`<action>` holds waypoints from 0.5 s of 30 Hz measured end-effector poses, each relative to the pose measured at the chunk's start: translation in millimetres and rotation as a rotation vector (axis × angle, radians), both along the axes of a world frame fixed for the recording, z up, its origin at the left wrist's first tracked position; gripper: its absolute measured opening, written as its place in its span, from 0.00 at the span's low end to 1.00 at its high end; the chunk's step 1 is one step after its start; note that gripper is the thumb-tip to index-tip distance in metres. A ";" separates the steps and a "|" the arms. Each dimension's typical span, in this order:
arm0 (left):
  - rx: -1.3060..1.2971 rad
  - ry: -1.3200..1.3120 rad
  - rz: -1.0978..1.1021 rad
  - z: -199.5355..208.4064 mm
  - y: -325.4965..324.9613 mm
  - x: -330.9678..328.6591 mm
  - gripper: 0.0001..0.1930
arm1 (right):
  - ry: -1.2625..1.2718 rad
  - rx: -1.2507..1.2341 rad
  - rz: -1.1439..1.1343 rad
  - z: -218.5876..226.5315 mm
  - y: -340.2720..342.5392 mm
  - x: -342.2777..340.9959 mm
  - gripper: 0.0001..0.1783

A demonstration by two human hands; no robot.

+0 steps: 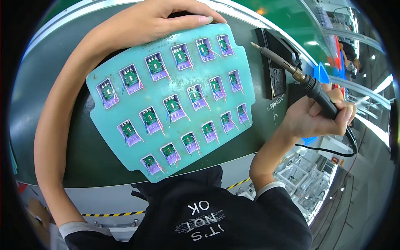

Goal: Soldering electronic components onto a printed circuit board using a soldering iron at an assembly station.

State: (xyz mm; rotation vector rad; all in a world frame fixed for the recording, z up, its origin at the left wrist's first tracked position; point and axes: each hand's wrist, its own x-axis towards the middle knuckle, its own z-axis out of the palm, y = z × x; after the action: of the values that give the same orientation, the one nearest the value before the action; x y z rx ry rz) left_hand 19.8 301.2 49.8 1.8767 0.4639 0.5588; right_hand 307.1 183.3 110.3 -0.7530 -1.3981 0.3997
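Observation:
A large pale green fixture plate (137, 100) lies tilted in front of me. Its several pockets hold small green circuit boards (155, 66) in purple housings, with thin red and blue wires sticking out. My left arm reaches around the plate's left side, and my left hand (171, 18) grips its far edge, thumb along the rim; some fingers are hidden behind it. In my right hand (321, 110) is a soldering iron (310, 83), held by its dark handle. Its tip points up and left, off the plate's right side and above a black stand.
The black stand (277, 79) sits on the dark green work surface (79, 158) right of the plate. Beside it lie loose thin wire scraps (275, 104). A black cable (329, 150) loops from the iron's handle. Blue bins (321, 73) stand farther right, and another person (350, 56) is in the background.

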 end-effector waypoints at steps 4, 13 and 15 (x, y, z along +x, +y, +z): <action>0.007 0.027 0.026 -0.8 -0.1 2.5 0.17 | -0.029 -0.008 -0.007 0.3 0.0 -2.8 0.13; -0.020 0.067 0.038 1.2 -2.2 2.6 0.17 | -0.033 -0.021 -0.084 -0.9 -1.3 -11.1 0.15; -0.015 0.072 0.045 1.9 -2.4 4.4 0.17 | 0.022 -0.036 -0.081 1.5 -4.9 -11.1 0.14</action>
State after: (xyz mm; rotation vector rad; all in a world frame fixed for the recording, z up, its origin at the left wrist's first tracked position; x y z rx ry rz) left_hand 24.1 298.7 51.7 1.8806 0.5575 0.5182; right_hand 296.0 178.3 111.8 -0.8298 -1.3382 0.3698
